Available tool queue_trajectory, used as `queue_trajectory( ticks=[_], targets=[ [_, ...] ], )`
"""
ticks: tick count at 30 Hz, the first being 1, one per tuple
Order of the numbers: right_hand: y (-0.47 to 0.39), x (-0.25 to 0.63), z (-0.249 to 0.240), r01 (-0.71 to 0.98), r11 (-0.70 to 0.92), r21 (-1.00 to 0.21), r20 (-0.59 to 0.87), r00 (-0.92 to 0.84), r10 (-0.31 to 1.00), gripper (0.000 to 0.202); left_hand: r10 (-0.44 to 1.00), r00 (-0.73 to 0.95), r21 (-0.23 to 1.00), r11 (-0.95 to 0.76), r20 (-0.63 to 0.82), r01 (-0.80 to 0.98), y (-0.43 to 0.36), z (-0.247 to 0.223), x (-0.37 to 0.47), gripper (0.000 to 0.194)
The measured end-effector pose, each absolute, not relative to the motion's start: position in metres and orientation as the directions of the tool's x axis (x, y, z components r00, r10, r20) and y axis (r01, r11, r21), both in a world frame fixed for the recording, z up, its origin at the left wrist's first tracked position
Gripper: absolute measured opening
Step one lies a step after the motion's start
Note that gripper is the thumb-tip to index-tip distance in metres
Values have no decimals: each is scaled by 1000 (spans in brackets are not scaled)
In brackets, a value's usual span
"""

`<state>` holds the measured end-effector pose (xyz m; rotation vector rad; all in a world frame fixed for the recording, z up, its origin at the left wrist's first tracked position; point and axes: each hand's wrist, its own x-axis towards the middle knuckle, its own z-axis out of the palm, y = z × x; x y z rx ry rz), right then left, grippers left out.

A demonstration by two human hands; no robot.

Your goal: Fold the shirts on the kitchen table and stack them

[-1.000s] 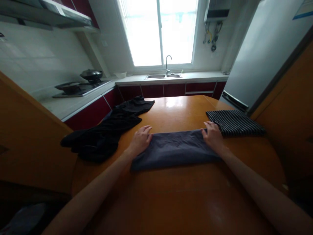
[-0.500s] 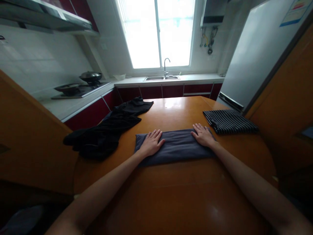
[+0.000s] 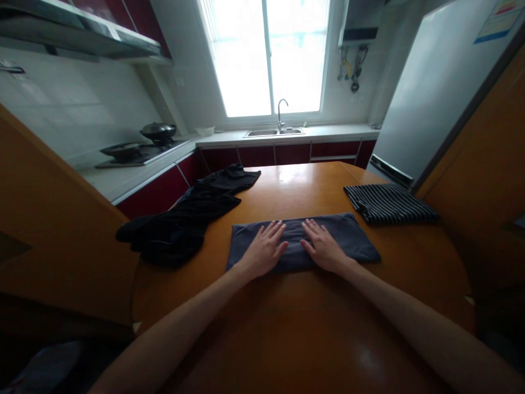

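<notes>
From my remote seat I am looking along two bare forearms (image 3: 192, 314), both running out through the bottom edge, so I am not seeing the elbows. Nearer than the fingers, the brown table (image 3: 287, 334) is falling into shade. Well behind the left fingers, something pale (image 3: 49, 361) is sitting in the dark, too dim for me to identify.

The left hand (image 3: 266, 253) and right hand (image 3: 324, 249) are lying palm down, near each other but apart, fingers extended and slightly spread, gripping nothing. Beneath them, and reaching past them on either side, the folded grey cloth (image 3: 353, 234) is lying flat on the table. I am judging the step in hand to be smoothing the fold; a next move would be calling for light, even pressure toward the ends or, for lifting, fingertips slipped beneath an edge. The hands are hiding part of the middle, and I am not managing to count layers or tell the garment.

Left of the fingers, black clothes (image 3: 180, 219) are sprawling, merging too darkly to count. Right of the fingers, a striped cloth (image 3: 396, 203) is lying folded, just beside the grey one. Well beyond the fingertips, a window (image 3: 299, 60) is glaring above a sink (image 3: 262, 133), its outside washed out.
</notes>
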<state>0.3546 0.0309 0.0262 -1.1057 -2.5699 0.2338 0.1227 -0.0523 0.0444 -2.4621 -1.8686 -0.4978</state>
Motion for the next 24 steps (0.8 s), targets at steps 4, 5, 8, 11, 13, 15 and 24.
queue_trajectory(
  ticks=[4,5,8,11,13,15,24],
  targets=[
    [22,345,20,644,710,-286,123,-710,694,66,923,358,204,-380,139,902,-63,35,144,61],
    [27,348,19,657,698,-286,102,-703,704,66,922,366,199,-385,128,901,-63,33,145,61],
    [44,358,17,701,654,-285,65,-667,743,66,921,366,187,-387,134,903,-62,31,142,61],
    [61,367,14,754,594,-281,65,-602,795,65,923,362,190,-382,132,905,-61,32,140,61],
    [69,370,13,784,555,-280,69,-560,826,65,925,359,196,-378,127,905,-61,32,141,61],
    [76,374,12,803,529,-276,76,-530,845,64,926,358,204,-376,121,904,-61,33,142,61],
    [115,410,2,916,299,-267,133,-272,953,65,978,204,248,-210,50,946,-42,29,109,61]
  ],
)
